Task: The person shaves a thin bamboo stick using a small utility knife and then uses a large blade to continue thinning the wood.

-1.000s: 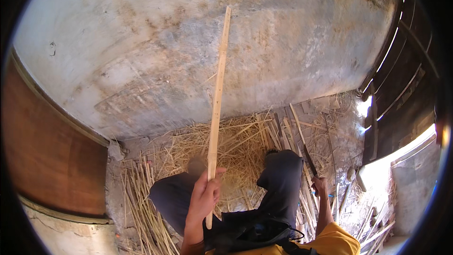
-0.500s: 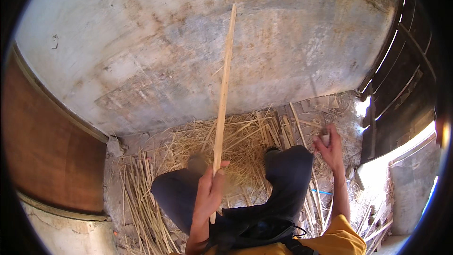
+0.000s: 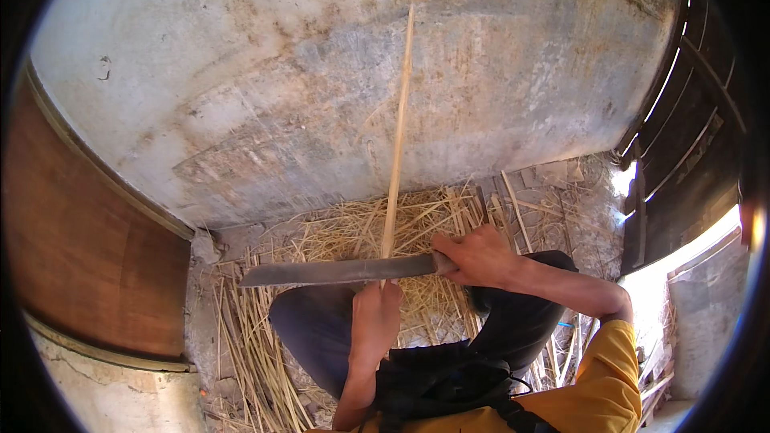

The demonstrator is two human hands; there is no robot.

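Note:
My left hand (image 3: 375, 317) is closed round the lower part of a long, pale wooden strip, probably bamboo (image 3: 400, 128), which stands up and away from me with its thin tip against the view of the wall. My right hand (image 3: 480, 256) grips the short handle of a machete (image 3: 337, 271). Its broad, dark blade lies level, pointing left, and crosses the strip just above my left fist. The blade seems to touch the strip, though the contact itself is hard to make out.
Shavings (image 3: 425, 216) are heaped on the floor between my knees and the stained wall (image 3: 337, 88). A bundle of split strips (image 3: 253, 353) lies at my left, with more strips (image 3: 561, 353) at my right. A brown wooden panel (image 3: 96, 248) stands far left; dark boards (image 3: 690, 128) are on the right.
My right hand has swung in from the right, bringing the machete across the strip. The strip now shows its narrower edge and has shifted slightly right, still in my left hand.

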